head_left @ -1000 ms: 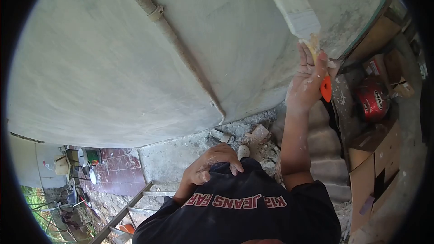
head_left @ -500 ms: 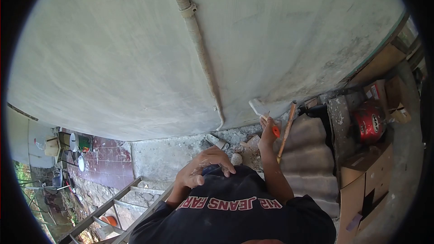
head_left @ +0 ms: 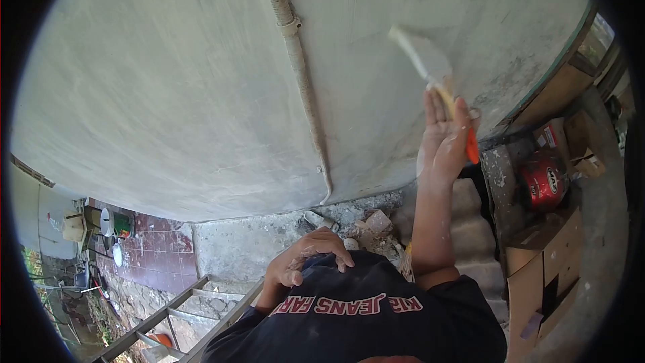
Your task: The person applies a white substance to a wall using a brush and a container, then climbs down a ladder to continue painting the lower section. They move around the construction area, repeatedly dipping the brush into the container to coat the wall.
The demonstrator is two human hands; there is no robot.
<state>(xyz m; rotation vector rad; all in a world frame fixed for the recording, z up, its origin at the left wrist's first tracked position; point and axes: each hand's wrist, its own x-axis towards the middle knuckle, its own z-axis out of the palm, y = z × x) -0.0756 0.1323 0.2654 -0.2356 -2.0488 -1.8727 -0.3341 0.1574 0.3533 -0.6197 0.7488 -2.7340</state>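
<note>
My right hand (head_left: 443,134) is raised in front of the wall, wrapped round a putty knife (head_left: 424,55). The tool has a pale, broad blade and a handle with an orange end; its blade overlaps the grey wall (head_left: 195,94) and is slightly blurred. Close to my chest, my left hand (head_left: 310,252) hangs with loosely bent fingers apart and nothing in it. Whitish smears mark its skin. A pale pipe (head_left: 299,70) runs down the wall to the left of the putty knife.
An aluminium ladder (head_left: 171,312) stands at lower left. Rubble (head_left: 376,223) lies along the wall's foot. At right are corrugated sheeting (head_left: 474,228), cardboard boxes (head_left: 547,269) and a red container (head_left: 543,181). Buckets (head_left: 121,224) stand far left near reddish tiles (head_left: 161,252).
My right hand has swept the putty knife up along the wall from near its foot. The left hand stays close to my chest. The copper-coloured stick beside my right arm is now mostly hidden.
</note>
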